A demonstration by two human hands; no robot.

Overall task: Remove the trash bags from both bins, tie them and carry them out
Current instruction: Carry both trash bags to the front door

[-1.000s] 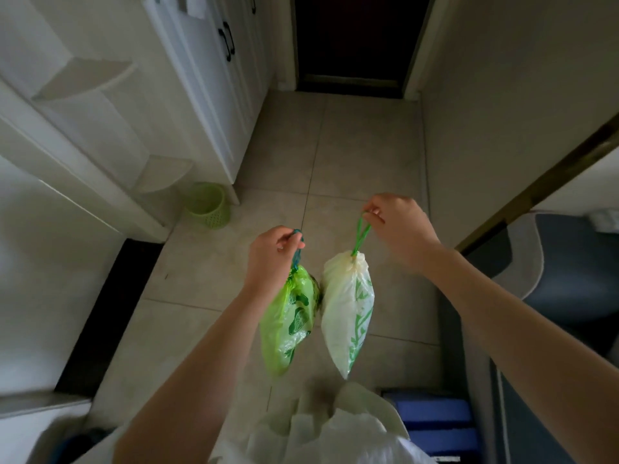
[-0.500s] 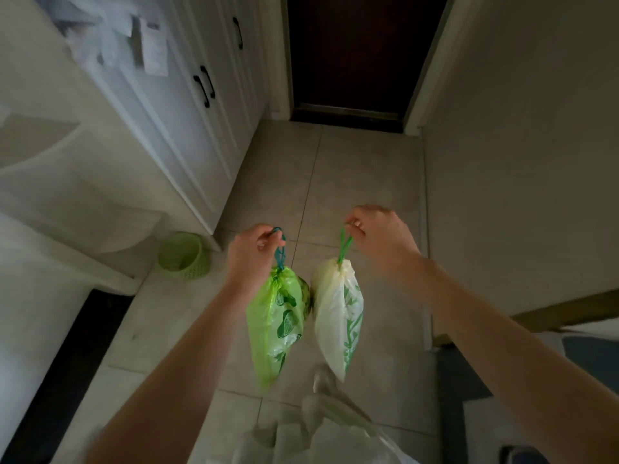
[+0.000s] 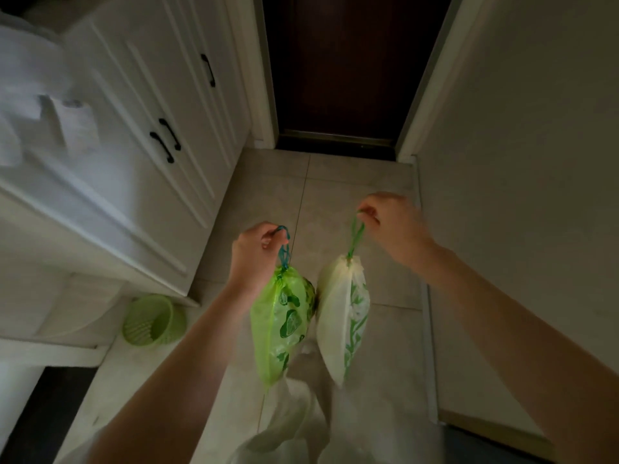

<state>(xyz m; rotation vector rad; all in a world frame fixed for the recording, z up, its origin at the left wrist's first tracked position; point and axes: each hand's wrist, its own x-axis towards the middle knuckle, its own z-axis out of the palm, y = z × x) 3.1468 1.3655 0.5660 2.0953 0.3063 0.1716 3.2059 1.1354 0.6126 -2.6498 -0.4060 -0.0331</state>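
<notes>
1. Nearest me, below both forearms, pale loose clothing [image 3: 294, 426] fills the bottom of the frame; its outline is blurred.
2. My left hand [image 3: 254, 252] is clenched around the blue drawstring [image 3: 284, 251] of a green trash bag [image 3: 281, 323], which is cinched shut at the neck and hangs clear of the floor.
3. My right hand [image 3: 392, 226] pinches the green drawstring [image 3: 355, 237] of a white trash bag [image 3: 341, 316] printed with green leaves; its neck is gathered closed and it also hangs free.
4. The two bags hang side by side between my arms, their upper flanks touching or very nearly so; I cannot tell which.
5. Left of my left arm, an empty green basket bin [image 3: 152, 321] sits tilted on the floor against the foot of the white cabinets [image 3: 144, 169].
6. The cabinet run, with black handles [image 3: 165, 140], forms the left edge of the passage; papers [image 3: 78, 127] hang on its nearer face.
7. Right of my right hand, a plain wall [image 3: 522, 182] closes that side, its baseboard running along the floor.
8. Between those edges, beige floor tiles [image 3: 355, 182] lie open beyond both hands.
9. Farthest, straight ahead, a dark wooden door [image 3: 345, 68] stands in a white frame at the corridor's end, a metal threshold strip at its foot.
</notes>
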